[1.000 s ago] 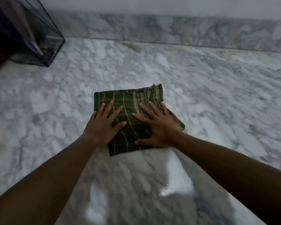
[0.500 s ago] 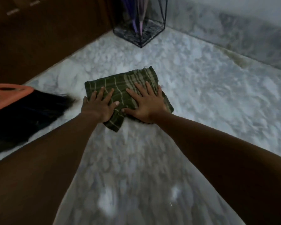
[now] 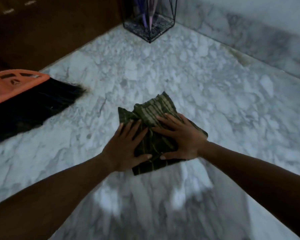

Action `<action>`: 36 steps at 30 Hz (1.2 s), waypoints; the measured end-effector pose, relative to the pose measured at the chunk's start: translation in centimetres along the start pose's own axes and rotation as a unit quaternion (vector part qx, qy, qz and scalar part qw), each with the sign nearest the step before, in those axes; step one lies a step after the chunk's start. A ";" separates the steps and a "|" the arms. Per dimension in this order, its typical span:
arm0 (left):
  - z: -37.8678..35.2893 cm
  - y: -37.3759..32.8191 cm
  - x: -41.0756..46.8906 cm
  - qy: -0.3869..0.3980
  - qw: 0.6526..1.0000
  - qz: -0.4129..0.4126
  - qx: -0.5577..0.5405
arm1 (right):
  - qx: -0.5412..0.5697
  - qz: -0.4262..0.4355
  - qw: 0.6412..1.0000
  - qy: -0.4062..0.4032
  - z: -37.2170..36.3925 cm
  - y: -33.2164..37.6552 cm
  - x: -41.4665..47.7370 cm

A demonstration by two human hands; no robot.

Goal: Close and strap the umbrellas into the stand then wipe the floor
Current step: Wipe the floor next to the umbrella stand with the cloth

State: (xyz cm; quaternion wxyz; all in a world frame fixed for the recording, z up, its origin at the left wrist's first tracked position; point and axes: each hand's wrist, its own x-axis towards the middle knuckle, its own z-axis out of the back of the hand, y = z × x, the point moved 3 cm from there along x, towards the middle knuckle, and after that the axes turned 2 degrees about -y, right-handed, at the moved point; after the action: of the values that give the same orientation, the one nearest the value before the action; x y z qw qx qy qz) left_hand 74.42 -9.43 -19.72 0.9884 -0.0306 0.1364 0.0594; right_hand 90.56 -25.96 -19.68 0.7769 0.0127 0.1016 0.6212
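Pressing down side by side, the left hand (image 3: 126, 146) and the right hand (image 3: 180, 135) lie flat on a green striped cloth (image 3: 151, 110), fingers straight and spread, gripping nothing; both are released, palms bearing on the fabric. The cloth sits bunched and folded on the marble floor (image 3: 215, 94), near the middle of it, its far end rumpled beyond the fingertips and its near corner poking out just below the left thumb. At the far corner of the floor, where a dark wooden panel (image 3: 50, 32) meets the marble skirting (image 3: 249, 40), stands the wire-framed umbrella stand (image 3: 149, 31), upright, with purple umbrellas (image 3: 146, 16) closed inside it, tips down on its base; whether they are strapped cannot be told. Along the floor's left edge lies a broom (image 3: 24, 104), orange head and black bristles spread on the marble, well apart from the cloth
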 end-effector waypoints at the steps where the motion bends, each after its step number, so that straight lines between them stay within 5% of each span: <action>1: 0.0 -1.9 0.8 0.008 1.000 -0.013 -0.014 | 0.009 -0.026 1.000 0.005 0.0 -0.9 -2.1; 5: 0.8 -9.4 6.0 0.007 0.998 -0.057 -0.021 | 0.020 -0.211 0.977 0.018 -0.2 -4.7 -10.3; 9: 2.2 -14.8 10.6 0.033 0.990 -0.133 0.033 | 0.091 -0.411 0.907 0.022 -1.1 -4.4 -17.2; 13: 2.1 -16.4 9.9 0.051 0.956 -0.275 0.093 | 0.122 -0.481 0.865 0.078 -2.2 1.1 -21.6; 16: 1.2 -15.2 6.3 0.058 0.922 -0.371 0.093 | 0.133 -0.466 0.867 0.117 -2.7 6.8 -22.6; 20: 0.6 -12.6 2.0 0.075 0.904 -0.403 0.119 | 0.129 -0.420 0.883 0.163 -2.8 11.7 -20.8; 27: 0.0 -4.7 -1.6 0.026 0.943 -0.306 0.127 | 0.065 -0.330 0.941 0.048 -4.3 14.2 -14.0; 30: -1.1 -3.0 -7.3 0.061 0.964 -0.242 0.091 | 0.060 -0.238 0.969 0.016 -5.0 17.0 -13.4; 36: -3.9 -9.7 -16.8 0.074 0.984 -0.160 0.014 | 0.055 -0.132 0.990 0.004 -7.0 20.7 -20.6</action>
State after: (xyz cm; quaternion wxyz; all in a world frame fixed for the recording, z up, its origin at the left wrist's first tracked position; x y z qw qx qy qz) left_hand 58.52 -21.21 -18.41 0.9727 -0.0424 0.2029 -0.1040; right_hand 65.12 -41.88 -20.57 0.8498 0.0394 0.1398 0.5068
